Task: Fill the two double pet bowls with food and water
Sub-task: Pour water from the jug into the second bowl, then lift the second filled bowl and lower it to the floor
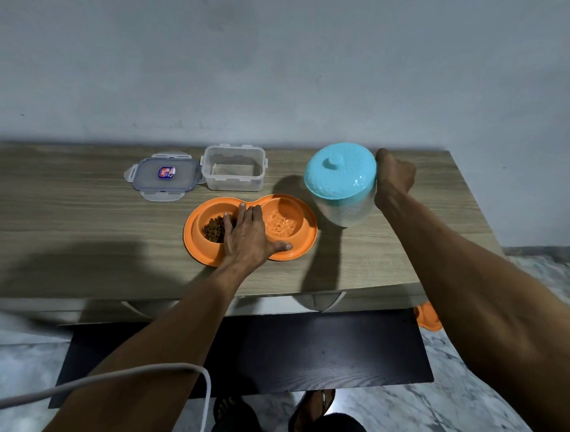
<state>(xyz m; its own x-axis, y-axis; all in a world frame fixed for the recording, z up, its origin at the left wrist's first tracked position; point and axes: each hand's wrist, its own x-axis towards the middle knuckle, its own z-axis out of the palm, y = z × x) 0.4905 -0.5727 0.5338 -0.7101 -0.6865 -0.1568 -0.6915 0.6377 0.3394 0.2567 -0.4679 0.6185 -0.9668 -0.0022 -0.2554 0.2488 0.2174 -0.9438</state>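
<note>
Left hand [248, 235] flat on orange bowl [303, 246]; right hand [394, 177] grips jug [341, 185].

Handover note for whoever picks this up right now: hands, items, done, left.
Left hand: flat on the middle of the orange double bowl, steadying it.
Right hand: gripping the clear jug with the blue lid, held just right of the bowl.
On the table: clear container, looks empty, its lid lying beside it.
Done: kibble in the left well, water in the right well.
Left: an orange item on the floor past the table's right end may be the second bowl; contents not visible. Fill it if needed.
</note>
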